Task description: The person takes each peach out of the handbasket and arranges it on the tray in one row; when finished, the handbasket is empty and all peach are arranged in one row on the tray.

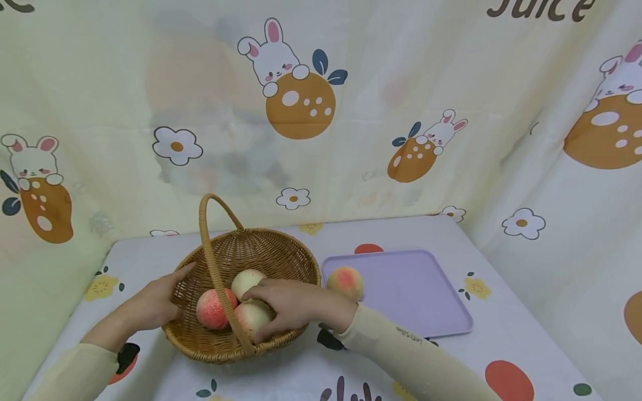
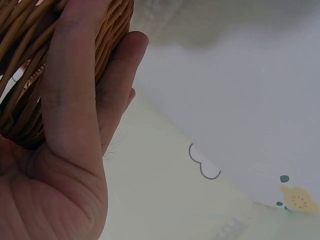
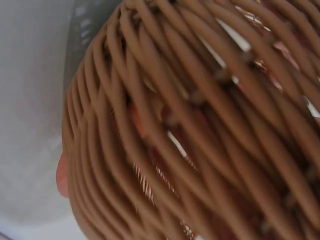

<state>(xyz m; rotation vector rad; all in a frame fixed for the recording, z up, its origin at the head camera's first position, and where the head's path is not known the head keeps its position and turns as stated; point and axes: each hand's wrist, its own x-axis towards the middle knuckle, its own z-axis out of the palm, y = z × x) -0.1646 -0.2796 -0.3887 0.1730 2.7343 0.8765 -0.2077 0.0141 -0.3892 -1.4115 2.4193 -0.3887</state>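
Both sleeved arms reach forward to the basket [image 1: 281,262]: the left hand [image 1: 152,303] lies flat against its outer left wall, fingers straight, while the right hand [image 1: 296,305] reaches over its near rim, fingers curled around a peach [image 1: 251,317] inside.

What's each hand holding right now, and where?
Right hand grips the pale peach from above inside the woven wicker basket; left hand presses flat against its outer wall.

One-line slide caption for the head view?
Right hand grips a peach in the wicker basket; left hand steadies its rim.
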